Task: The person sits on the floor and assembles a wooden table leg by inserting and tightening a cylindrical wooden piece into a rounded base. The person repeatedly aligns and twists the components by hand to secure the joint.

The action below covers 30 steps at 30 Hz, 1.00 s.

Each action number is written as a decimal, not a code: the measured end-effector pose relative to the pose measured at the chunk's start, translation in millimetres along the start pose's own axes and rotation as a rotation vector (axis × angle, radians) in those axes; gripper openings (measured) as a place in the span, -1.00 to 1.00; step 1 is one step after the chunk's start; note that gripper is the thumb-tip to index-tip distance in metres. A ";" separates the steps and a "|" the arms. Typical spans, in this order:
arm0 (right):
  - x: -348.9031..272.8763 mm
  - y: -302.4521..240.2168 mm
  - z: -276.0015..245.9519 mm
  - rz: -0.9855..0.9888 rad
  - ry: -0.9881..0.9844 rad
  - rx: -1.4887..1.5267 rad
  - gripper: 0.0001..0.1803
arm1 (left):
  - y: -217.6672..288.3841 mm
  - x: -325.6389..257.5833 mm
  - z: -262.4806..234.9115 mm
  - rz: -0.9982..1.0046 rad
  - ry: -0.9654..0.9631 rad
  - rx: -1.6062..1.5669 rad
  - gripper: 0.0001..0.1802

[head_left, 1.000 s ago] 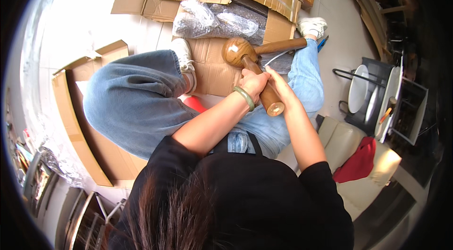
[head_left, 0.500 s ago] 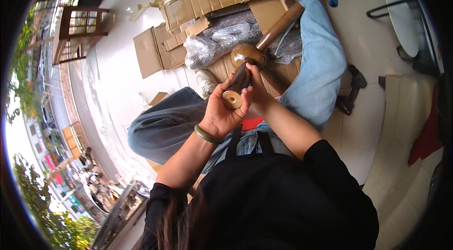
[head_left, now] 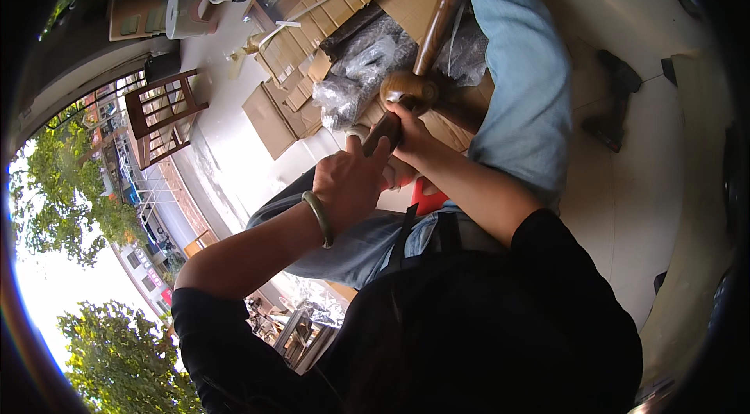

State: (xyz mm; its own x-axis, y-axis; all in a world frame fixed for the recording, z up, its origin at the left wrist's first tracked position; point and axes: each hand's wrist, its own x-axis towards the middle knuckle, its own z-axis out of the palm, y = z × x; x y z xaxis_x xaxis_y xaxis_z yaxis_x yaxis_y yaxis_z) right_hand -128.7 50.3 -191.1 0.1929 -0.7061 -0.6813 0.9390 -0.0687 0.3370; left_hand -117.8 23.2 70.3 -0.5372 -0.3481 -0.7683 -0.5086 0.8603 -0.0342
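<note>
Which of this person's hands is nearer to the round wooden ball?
The right. The right hand is around the wooden leg close below the ball; the left hand is farther off, at that leg's other end.

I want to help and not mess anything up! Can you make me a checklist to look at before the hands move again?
1. Left hand on the wooden rod: ok, its fingers are at the near end.
2. Right hand on the rod: ok, it grips near the round wooden ball.
3. Rod all the way into the ball: cannot tell, the right hand hides the join.
4. Bubble wrap cleared away: not ok, it lies among the cardboard near the ball.
5. Dark power tool away from the hands: ok, it lies on the floor off to the right.
</note>
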 end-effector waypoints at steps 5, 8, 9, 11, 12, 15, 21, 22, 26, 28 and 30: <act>-13.5 -9.3 8.5 0.082 -0.105 0.253 -0.64 | -7.7 3.0 -4.6 0.002 0.281 -0.458 -0.29; -28.7 -12.6 6.9 0.067 -0.070 0.219 -0.61 | -8.2 6.6 17.9 -0.272 -0.255 -1.562 -0.31; -33.2 -12.9 5.6 0.076 -0.069 0.192 -0.60 | -3.8 7.7 28.9 -0.301 -0.333 -1.859 -0.34; -39.9 -12.5 3.1 0.098 -0.084 0.142 -0.57 | 5.0 9.5 49.5 -0.465 -0.512 -2.446 -0.37; -42.0 -12.0 2.1 0.086 -0.091 0.098 -0.54 | 9.3 8.4 57.8 -0.431 -0.555 -2.608 -0.40; -44.2 -9.5 2.1 0.110 -0.059 0.112 -0.53 | 7.2 3.0 66.0 -0.499 -0.498 -2.546 -0.48; -45.8 -3.3 18.0 0.022 0.055 -0.295 -0.46 | -27.2 4.8 32.2 -0.477 -0.432 -1.302 -0.48; -46.6 -2.2 22.0 0.024 0.095 -0.394 -0.46 | -29.7 6.3 28.2 -0.394 -0.387 -1.069 -0.46; -52.2 -0.9 32.6 0.064 0.182 -0.384 -0.60 | -35.3 2.5 30.3 -0.122 -0.045 -0.415 -0.36; -53.6 -2.3 32.8 0.050 0.130 -0.251 -0.62 | -38.7 -0.8 39.6 -0.079 0.076 -0.435 -0.31; -52.7 -5.4 29.0 0.133 0.083 -0.008 -0.62 | -41.2 -0.3 50.3 -0.161 -0.003 -0.767 -0.27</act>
State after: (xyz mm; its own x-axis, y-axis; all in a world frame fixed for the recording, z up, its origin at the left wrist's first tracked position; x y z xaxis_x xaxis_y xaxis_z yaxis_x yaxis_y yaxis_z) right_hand -152.2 67.4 -138.2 0.3387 -0.6477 -0.6824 0.9055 0.0274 0.4234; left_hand -62.8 6.6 39.8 -0.4157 -0.4451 -0.7932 -0.9037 0.3010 0.3047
